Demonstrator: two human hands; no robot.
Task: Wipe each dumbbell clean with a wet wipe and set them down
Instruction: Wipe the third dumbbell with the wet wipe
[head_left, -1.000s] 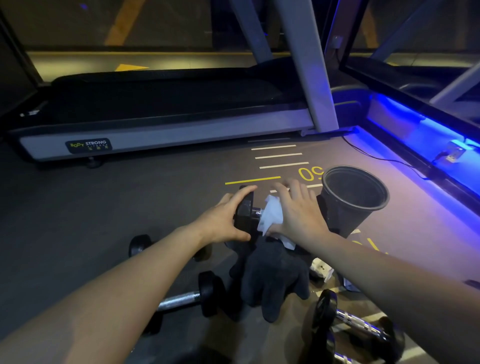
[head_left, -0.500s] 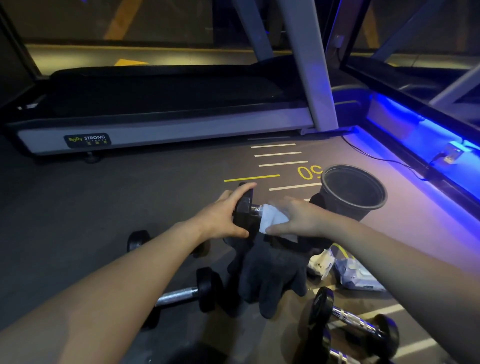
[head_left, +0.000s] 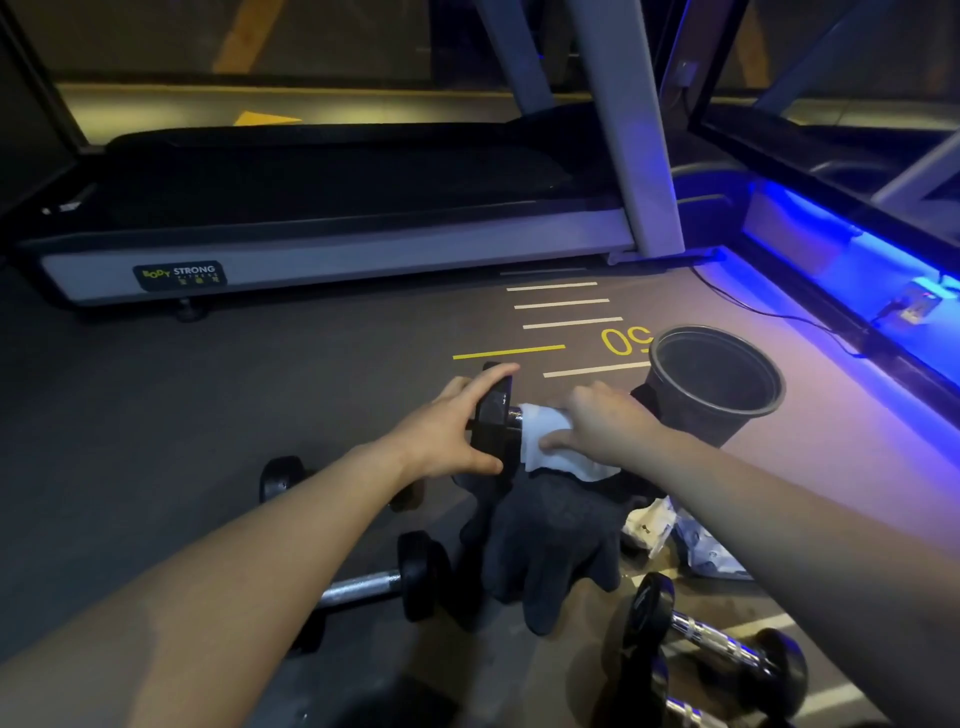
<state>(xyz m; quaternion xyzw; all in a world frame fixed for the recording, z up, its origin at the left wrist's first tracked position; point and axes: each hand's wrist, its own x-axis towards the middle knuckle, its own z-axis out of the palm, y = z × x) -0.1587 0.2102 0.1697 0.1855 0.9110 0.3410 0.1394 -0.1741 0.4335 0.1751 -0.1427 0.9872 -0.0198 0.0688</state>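
Observation:
A black dumbbell (head_left: 493, 415) with a chrome handle is held up over a dark cloth (head_left: 550, 545). My left hand (head_left: 441, 436) grips its left head. My right hand (head_left: 602, 421) presses a white wet wipe (head_left: 545, 441) around the handle; the right head is hidden behind that hand. On the floor lie other dumbbells: one at lower centre (head_left: 374, 587), one partly behind my left forearm (head_left: 280, 478), and others at lower right (head_left: 722, 644).
A black bucket (head_left: 717, 384) stands just right of my hands. A wipe packet (head_left: 696, 551) lies under my right forearm. A treadmill (head_left: 322, 249) spans the back, and a blue-lit ledge with a cable (head_left: 831, 291) runs along the right.
My right hand has rolled over the handle with the wipe, from fingers raised to lying flat on top. The left hand keeps its hold on the head.

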